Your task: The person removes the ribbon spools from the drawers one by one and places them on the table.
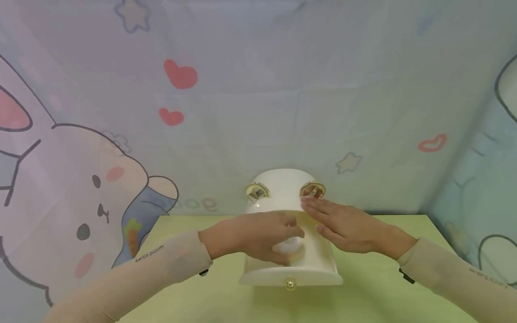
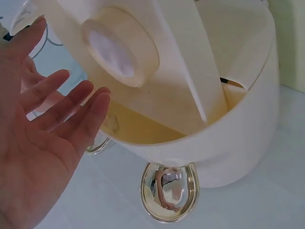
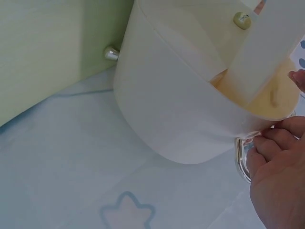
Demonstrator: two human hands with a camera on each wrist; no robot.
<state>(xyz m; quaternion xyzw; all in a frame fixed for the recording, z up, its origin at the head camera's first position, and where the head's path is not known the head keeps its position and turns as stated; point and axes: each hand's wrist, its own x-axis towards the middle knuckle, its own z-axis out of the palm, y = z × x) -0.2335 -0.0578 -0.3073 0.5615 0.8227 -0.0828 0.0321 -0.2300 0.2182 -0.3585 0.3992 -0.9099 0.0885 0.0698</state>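
A white rounded container (image 1: 282,181) has two shiny gold ear-shaped pieces, a left ear (image 1: 257,192) and a right ear (image 1: 313,190). Its open part shows a cream inside and a round cream piece with a white centre (image 2: 112,52). Over that opening hovers my left hand (image 1: 258,233), its fingers spread and loosely bent, gripping nothing; the left wrist view shows its bare palm. My right hand (image 1: 351,224) lies with fingers extended along the container's right side, fingertips right at the right ear. A slanted white panel (image 3: 267,57) stands within the container.
At the front, a curved white edge (image 1: 258,277) carries a small gold knob (image 1: 290,284). The container stands on a yellow-green table (image 1: 383,278). Behind it hangs a printed cloth (image 1: 250,112) with hearts, stars and a rabbit; more cloth (image 1: 484,188) hangs at the right.
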